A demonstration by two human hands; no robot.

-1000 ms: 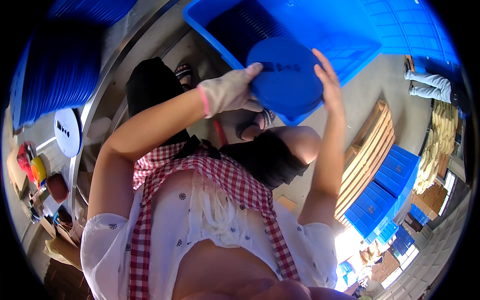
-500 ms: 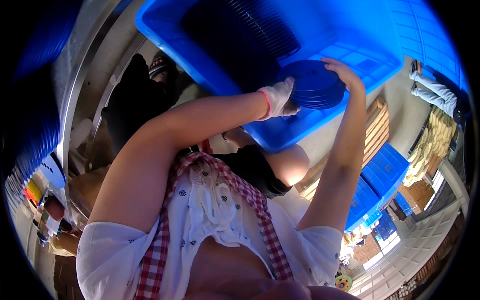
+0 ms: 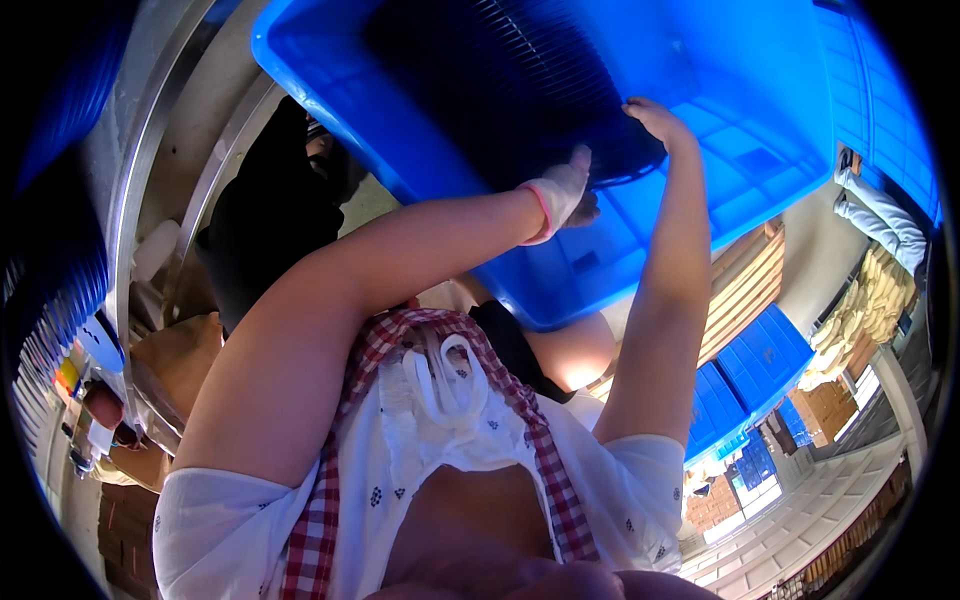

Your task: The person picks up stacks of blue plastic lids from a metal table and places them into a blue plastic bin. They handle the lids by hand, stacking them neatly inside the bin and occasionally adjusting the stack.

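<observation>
Inside a big blue plastic bin [image 3: 760, 190] lies a long row of thin, dark blue round discs [image 3: 500, 100], packed face to face. My left hand [image 3: 560, 198], in a pale glove with a pink cuff and dark fingertips, is at the near end of the row, its thumb up against the discs and its fingers curled low by their edge. My bare right hand [image 3: 662, 125] grips the right edge of the same end discs with bent fingers. Deep shadow hides where one disc ends and another begins.
Beside the bin on the right are a wooden pallet [image 3: 745, 285] and closed blue bins [image 3: 755, 365]. A metal frame rail [image 3: 130, 190] curves along the left, with more blue discs [image 3: 60, 270] beyond it. Another person's legs [image 3: 880, 215] show at far right.
Both hands have carried the short stack of blue discs away from me, deeper into the bin. It now sits against the near end of the row.
</observation>
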